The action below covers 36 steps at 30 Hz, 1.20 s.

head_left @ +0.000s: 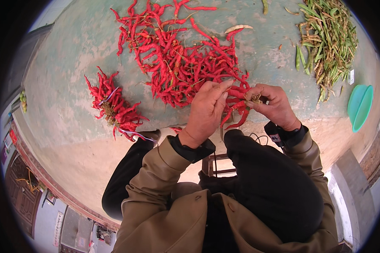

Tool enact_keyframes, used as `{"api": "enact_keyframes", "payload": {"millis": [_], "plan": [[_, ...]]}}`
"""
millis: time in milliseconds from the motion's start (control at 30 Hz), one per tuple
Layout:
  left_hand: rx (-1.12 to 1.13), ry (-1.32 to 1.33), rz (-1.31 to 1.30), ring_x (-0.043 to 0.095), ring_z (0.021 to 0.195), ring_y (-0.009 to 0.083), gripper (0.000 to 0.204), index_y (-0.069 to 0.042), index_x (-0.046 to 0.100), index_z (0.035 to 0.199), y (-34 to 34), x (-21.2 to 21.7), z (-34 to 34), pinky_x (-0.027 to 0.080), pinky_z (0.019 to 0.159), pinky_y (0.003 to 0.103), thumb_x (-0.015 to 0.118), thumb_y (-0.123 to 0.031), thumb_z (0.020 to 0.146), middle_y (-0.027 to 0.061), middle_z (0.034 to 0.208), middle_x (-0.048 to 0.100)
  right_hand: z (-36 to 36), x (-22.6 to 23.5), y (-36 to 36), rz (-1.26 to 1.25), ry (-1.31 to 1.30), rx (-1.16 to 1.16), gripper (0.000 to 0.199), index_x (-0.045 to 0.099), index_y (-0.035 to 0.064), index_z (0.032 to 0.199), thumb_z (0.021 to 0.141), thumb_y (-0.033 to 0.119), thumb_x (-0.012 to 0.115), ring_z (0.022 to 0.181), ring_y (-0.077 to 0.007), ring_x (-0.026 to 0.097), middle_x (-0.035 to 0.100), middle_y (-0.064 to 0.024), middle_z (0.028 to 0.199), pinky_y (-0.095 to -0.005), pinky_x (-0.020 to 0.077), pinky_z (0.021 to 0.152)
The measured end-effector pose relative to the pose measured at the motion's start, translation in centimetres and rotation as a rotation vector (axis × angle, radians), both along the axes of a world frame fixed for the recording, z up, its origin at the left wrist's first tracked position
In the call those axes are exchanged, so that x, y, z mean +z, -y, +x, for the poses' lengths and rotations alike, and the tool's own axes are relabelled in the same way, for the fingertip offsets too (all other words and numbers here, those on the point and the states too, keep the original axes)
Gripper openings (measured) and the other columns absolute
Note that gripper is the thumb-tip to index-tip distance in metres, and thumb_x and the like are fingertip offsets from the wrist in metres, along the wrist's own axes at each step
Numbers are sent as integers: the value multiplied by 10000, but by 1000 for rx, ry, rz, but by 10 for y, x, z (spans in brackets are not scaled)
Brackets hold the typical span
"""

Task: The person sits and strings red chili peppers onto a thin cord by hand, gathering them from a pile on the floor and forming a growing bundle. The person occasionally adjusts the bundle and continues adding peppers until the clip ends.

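Peppers [237, 93] in a red bunch are at the near edge of a larger pile [177, 69]. The right hand [275, 104] pinches their dry stems [256, 99]; the left hand [204, 110] is curled against them, though its exact grip is hard to make out. A tied bundle [124, 114] lies to the left, beans [327, 44] and a green basin [360, 107] to the right.
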<state>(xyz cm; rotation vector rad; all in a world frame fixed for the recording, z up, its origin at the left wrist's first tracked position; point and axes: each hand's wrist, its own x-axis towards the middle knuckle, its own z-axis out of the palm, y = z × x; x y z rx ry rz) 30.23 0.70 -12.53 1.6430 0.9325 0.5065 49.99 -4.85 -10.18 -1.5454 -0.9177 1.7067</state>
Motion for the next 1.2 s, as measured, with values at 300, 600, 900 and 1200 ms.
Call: {"api": "enact_keyframes", "payload": {"millis": [300, 600, 900, 1200], "plan": [[-38, -115, 96, 567, 712, 303, 543, -18, 368, 1318, 25, 4, 18, 467, 643, 352, 513, 9, 796, 146, 801, 569, -14, -10, 7, -100, -51, -144, 73, 619, 1, 855, 786, -23, 614, 698, -34, 516, 575, 12, 784, -179, 411, 609], [-81, -266, 192, 561, 566, 288, 672, -28, 244, 1380, 33, 5, 26, 441, 511, 376, 541, -36, 777, 127, 659, 560, -14, -14, 7, -46, 99, -12, 101, 630, -14, 845, 747, -37, 624, 696, -56, 550, 582, -18, 761, -212, 450, 610], [-120, -209, 116, 581, 668, 269, 572, -15, 366, 1296, 35, 1, 19, 457, 581, 379, 566, -49, 762, 116, 766, 588, -11, -12, 8, 16, 290, 45, 110, 612, 8, 805, 717, 12, 679, 606, -30, 483, 568, 17, 693, -195, 402, 525], [58, -501, 471, 542, 751, 269, 217, -67, 621, 938, -10, -61, -33, 443, 651, 366, 654, -77, 725, 74, 794, 566, 9, -14, 10, -16, 231, -155, 104, 611, 24, 832, 749, -2, 667, 602, 5, 464, 562, 50, 706, -150, 366, 520]]}}
